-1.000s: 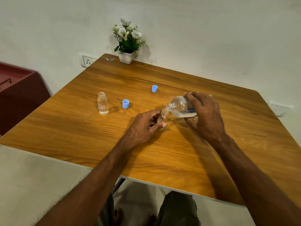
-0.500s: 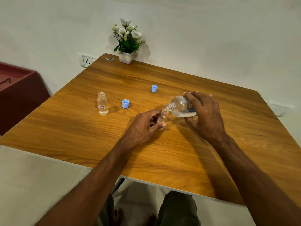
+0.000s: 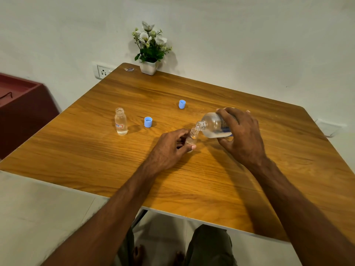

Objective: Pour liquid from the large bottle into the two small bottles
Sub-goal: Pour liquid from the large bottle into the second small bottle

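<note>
Here, in the head view, the right hand (image 3: pixel 244 135) grips the large bottle (image 3: pixel 213 125), tipped almost level, its mouth touching the mouth of a small bottle (image 3: pixel 192 136) standing on the bench (image 3: pixel 269 169). The left hand (image 3: pixel 169 148) steadies that small bottle, its fingers (image 3: pixel 189 146) curled round the body near the base. To pour well, I judge the tilt should rise slowly, mouths kept aligned, stopping short of the narrow neck. Counted: one large bottle; two small bottles, the second small bottle (image 3: pixel 121 121) upright and apart to the left, holding liquid; two blue caps, near cap (image 3: pixel 148 122) and far cap (image 3: pixel 182 104); one flower pot (image 3: pixel 148 67).
</note>
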